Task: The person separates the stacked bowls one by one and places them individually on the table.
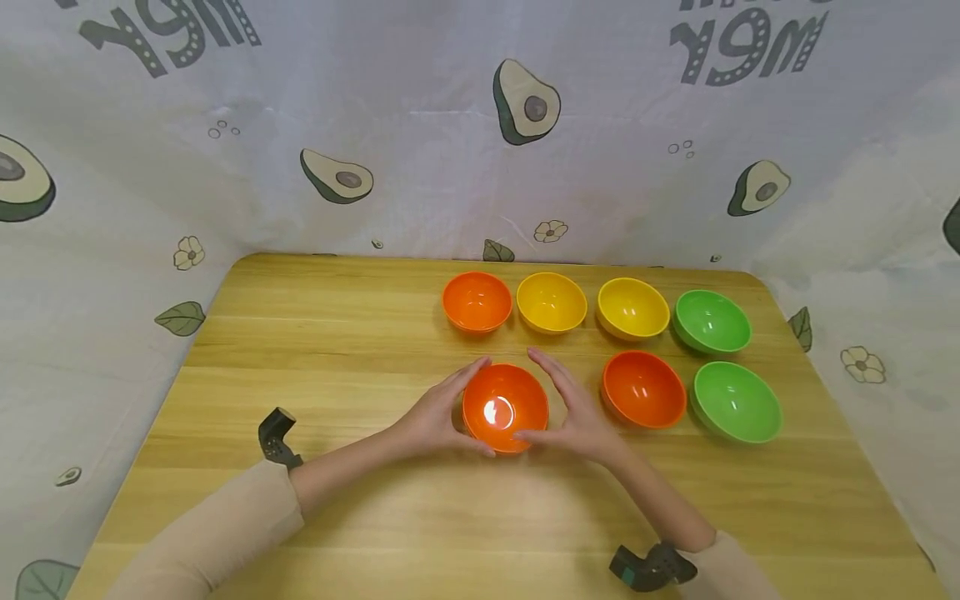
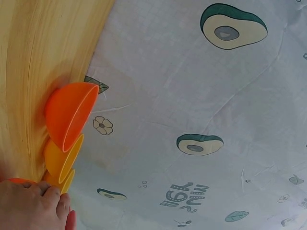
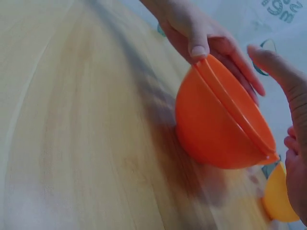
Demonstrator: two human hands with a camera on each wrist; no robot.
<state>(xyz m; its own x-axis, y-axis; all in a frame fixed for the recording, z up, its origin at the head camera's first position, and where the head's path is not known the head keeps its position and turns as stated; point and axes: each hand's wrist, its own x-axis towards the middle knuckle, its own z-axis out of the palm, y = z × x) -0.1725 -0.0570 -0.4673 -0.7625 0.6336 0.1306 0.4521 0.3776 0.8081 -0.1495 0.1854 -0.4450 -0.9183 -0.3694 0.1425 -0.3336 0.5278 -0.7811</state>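
Two nested orange bowls stand at the middle of the table; a double rim shows in the right wrist view on the orange bowls. My left hand grips them from the left, its thumb on the near rim and its fingers along the far side. On the right, my right hand is spread around the bowls, its thumb over the near rim and apart from it in the right wrist view. The left wrist view shows only the back of the left hand.
Behind the hands, a row holds an orange bowl, two yellow bowls and a green bowl. Right of the right hand are a red-orange bowl and another green bowl. A patterned cloth hangs behind the wooden table.
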